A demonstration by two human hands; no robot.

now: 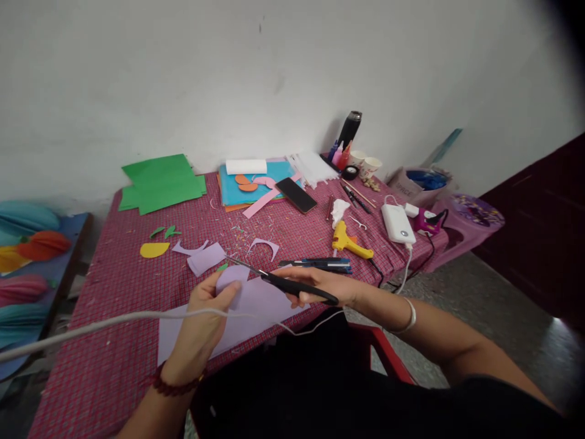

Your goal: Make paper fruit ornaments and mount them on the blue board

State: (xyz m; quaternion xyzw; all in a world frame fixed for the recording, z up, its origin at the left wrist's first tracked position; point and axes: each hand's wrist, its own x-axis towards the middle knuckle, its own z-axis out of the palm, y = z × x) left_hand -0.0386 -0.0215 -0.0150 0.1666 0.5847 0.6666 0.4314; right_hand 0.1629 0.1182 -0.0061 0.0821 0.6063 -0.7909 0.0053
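Note:
My left hand (211, 303) pinches a small piece of purple paper (232, 277) between thumb and fingers, above the table's front edge. In my right hand (315, 286) is a pair of scissors (292, 284) with black handles, its blades pointing left along the top of that piece. Beneath both hands lies a larger purple paper sheet (262, 305). A purple rectangle (206, 258) and curved purple offcuts (265, 245) rest just beyond my hands. A yellow paper shape (154, 250) and green paper leaves (170, 231) are to the left.
A yellow glue gun (351, 242), a utility knife (320, 264) and a white power bank (397, 223) occupy the right side. Farther back are a phone (296, 195), green sheets (164, 183), paper cups (369, 166) and a black flask (350, 128). A white cable (137, 316) crosses in front.

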